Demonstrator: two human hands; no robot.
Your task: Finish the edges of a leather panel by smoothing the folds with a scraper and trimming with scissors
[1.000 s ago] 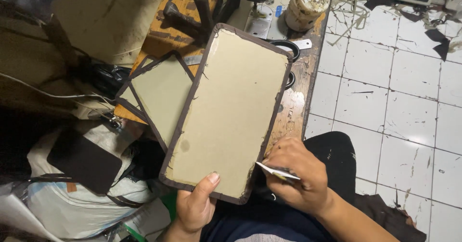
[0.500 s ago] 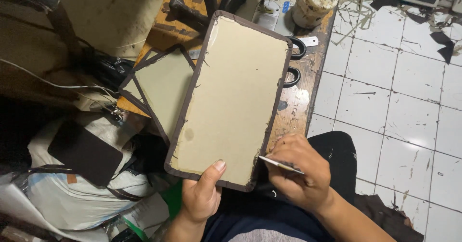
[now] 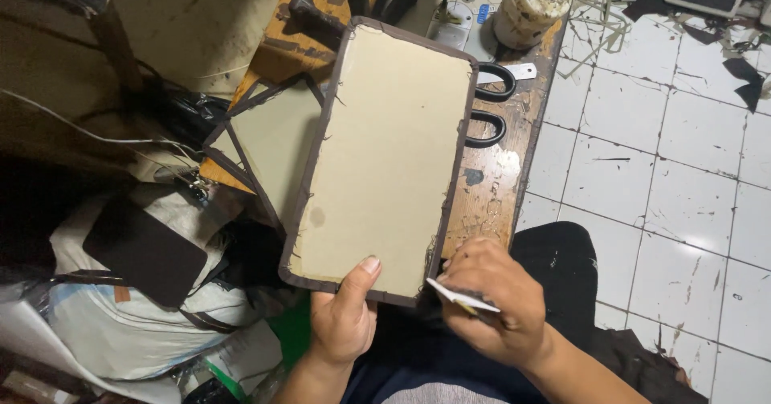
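Two hands work on one panel (image 3: 384, 159), a tan rectangle with a dark brown fabric edge, tilted so its long axis runs from 6 toward 12 o'clock above the bench (image 3: 490, 199). Left hand (image 3: 344, 324) grips the panel's near edge at 6 o'clock, thumb pressed flat on the tan face, fingers hidden beneath. Right hand (image 3: 494, 304) is closed around a small pale flat tool (image 3: 462, 298), whose tip points toward 9 o'clock and meets the panel's lower right corner; what kind of tool it is I cannot tell. At 9 o'clock of the panel lies a second panel (image 3: 277, 147), partly covered by the first. Black scissors (image 3: 490, 103) rest on the bench at 2 o'clock of the panel, handles showing just beside its right edge. A pale jar (image 3: 534, 6) stands at 1 o'clock. White floor tiles (image 3: 666, 211) spread at 3 o'clock; a dark flat piece (image 3: 144, 251) lies on bags at 8 o'clock
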